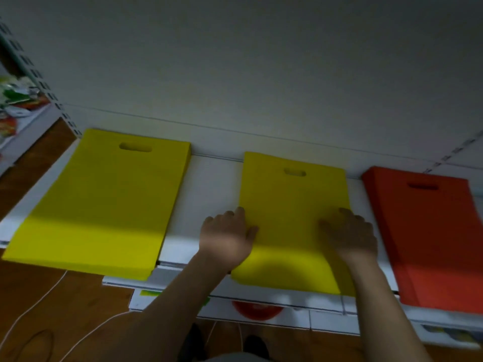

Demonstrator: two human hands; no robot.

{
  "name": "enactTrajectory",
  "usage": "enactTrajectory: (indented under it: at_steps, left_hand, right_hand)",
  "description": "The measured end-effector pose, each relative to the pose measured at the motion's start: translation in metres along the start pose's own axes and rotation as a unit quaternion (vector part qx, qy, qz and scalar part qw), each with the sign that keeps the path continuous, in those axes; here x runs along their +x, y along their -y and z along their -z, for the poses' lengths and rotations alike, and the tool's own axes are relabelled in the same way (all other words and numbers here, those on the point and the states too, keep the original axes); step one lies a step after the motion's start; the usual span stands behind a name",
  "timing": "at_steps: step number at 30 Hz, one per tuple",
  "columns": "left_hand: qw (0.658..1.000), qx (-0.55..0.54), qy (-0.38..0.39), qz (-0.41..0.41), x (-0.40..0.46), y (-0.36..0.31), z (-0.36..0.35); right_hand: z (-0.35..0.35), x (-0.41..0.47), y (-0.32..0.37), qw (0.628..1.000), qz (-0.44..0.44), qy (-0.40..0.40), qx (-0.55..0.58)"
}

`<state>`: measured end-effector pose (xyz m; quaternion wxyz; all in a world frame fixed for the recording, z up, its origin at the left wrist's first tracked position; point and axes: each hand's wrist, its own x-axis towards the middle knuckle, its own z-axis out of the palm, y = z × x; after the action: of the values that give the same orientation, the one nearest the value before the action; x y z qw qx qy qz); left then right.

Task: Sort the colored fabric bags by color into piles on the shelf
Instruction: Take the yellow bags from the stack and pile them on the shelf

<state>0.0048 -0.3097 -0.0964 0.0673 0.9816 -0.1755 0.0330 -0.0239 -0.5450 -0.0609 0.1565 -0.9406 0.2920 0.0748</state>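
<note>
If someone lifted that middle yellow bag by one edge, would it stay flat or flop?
The middle yellow bag would probably flop: it looks like thin fabric, lying flat on the shelf. It is likely light, being empty. Its front edge already overhangs the shelf, so a push might slide it off.

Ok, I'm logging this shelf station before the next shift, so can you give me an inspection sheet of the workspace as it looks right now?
Surface: white shelf, bare strip between the piles.
Job's things: left yellow pile; middle yellow pile; red-orange pile at right. All lie flat, handle cut-outs toward the back panel.
Clutter: colourful packets on the neighbouring shelf, far left.
Hands: left hand on the middle yellow pile's left edge, right hand on its right part; fingers blurred.
Cables: white cord on the wooden floor.
Surroundings: grey back panel; slotted upright; red round object on the lower shelf.
</note>
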Motion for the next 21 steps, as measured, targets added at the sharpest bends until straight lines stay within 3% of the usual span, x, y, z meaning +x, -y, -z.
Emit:
enactTrajectory:
  at_steps: [5,13,21]
  left_hand:
    - [0.999,-0.007,0.028,0.042,0.006,-0.014,0.004]
    - [0.995,0.038,-0.055,0.072,-0.002,-0.028,-0.009]
    - [0.995,0.030,-0.054,0.085,0.000,-0.039,-0.007]
  right_hand:
    - [-0.001,0.005,-0.012,1.000,-0.016,-0.021,-0.009]
    - [-0.002,0.011,-0.033,0.999,0.023,-0.020,0.028]
    - [0.001,0.017,-0.044,0.994,0.061,0.000,0.087]
